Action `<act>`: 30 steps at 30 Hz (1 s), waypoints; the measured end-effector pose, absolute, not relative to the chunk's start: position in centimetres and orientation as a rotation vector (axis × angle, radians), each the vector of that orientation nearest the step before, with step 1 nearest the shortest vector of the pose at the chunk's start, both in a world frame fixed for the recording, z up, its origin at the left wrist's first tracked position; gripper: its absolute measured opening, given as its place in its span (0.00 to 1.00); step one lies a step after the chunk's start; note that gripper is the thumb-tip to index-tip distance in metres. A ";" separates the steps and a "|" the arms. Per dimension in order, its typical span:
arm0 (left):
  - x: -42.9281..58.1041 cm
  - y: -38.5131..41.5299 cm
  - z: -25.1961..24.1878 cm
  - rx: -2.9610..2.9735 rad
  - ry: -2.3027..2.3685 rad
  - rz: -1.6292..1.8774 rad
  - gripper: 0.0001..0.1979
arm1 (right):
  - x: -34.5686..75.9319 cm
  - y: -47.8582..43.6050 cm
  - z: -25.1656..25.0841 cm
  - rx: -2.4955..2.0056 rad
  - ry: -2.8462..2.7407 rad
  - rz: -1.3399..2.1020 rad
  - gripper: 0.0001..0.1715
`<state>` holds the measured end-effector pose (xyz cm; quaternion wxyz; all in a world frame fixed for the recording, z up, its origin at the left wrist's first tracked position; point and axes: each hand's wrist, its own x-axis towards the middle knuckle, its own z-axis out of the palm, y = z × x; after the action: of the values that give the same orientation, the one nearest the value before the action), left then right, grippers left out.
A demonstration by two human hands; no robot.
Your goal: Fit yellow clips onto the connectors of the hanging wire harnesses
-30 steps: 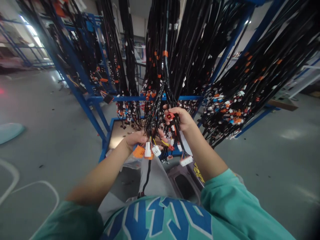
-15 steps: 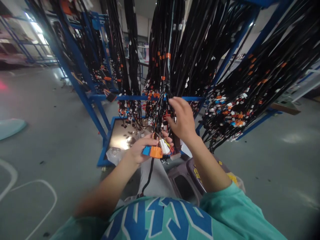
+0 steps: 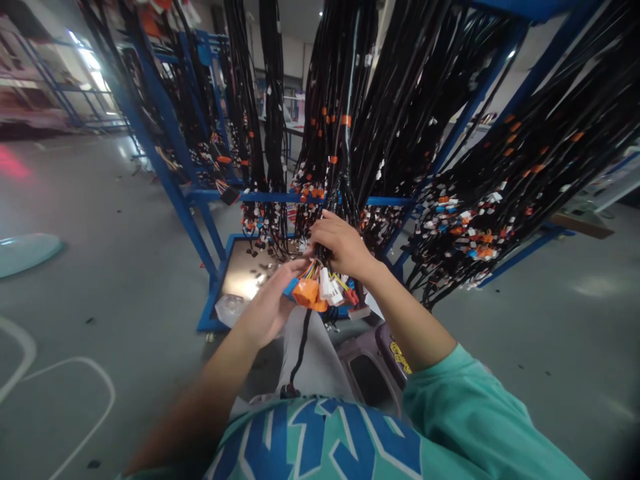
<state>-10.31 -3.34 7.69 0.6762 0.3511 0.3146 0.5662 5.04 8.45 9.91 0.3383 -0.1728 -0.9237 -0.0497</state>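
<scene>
Black wire harnesses (image 3: pixel 345 180) hang down in front of me, with connectors at their lower ends. My right hand (image 3: pixel 343 248) is wrapped round one bundle, just above its loose connectors. Beneath that grip dangle an orange connector (image 3: pixel 306 293), a white connector (image 3: pixel 329 287), a small blue connector (image 3: pixel 290 289) and a red connector (image 3: pixel 353 297). Thin yellow and other coloured wires run into them. My left hand (image 3: pixel 273 303) is at the left of this cluster, its fingers stretched upward beside the blue and orange connectors. Some left fingertips are hidden behind the bundle.
A blue metal rack (image 3: pixel 200 247) with a crossbar carries many more harnesses, left and right. On its base tray (image 3: pixel 240 270) lie small dark pieces and a clear plastic bag (image 3: pixel 230 310). A purplish-grey stool (image 3: pixel 367 363) stands by my leg at the right.
My right hand has moved down and left and closed round the bundle. My left hand has loosened from under the connectors and shifted slightly left; the orange connector has turned.
</scene>
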 end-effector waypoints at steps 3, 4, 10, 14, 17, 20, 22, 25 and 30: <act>-11.2 -4.3 7.5 1.011 0.826 1.388 0.26 | 4.8 8.4 10.1 -0.491 -2.343 -0.059 0.12; -11.4 -4.5 7.6 1.111 0.868 1.381 0.27 | 4.7 8.4 10.1 -0.506 -2.329 -0.037 0.12; -11.9 -4.1 9.2 1.566 1.155 1.404 0.25 | 4.0 8.9 10.0 -0.534 -2.275 0.060 0.12; -12.1 -3.3 10.9 1.709 1.114 1.334 0.24 | 3.9 9.2 9.7 -0.501 -2.261 0.115 0.13; -12.2 -2.7 11.8 1.787 1.069 1.295 0.24 | 3.9 9.3 9.5 -0.471 -2.246 0.146 0.14; -12.4 -2.2 12.4 1.728 0.957 1.283 0.24 | 3.9 9.4 9.1 -0.476 -2.232 0.142 0.16; -12.4 -1.8 12.6 1.655 0.878 1.281 0.22 | 3.9 9.4 8.8 -0.490 -2.225 0.133 0.16; -12.4 -1.3 12.8 1.653 0.848 1.293 0.19 | 3.9 9.6 8.4 -0.516 -2.236 0.149 0.15; -11.7 -1.0 12.3 1.784 1.007 1.380 0.16 | 3.6 10.0 7.8 -0.567 -2.221 0.191 0.11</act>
<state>-11.73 -1.04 12.26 0.3294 0.6818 0.3850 0.5276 3.64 10.01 7.75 0.4086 -0.2249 -0.8814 0.0756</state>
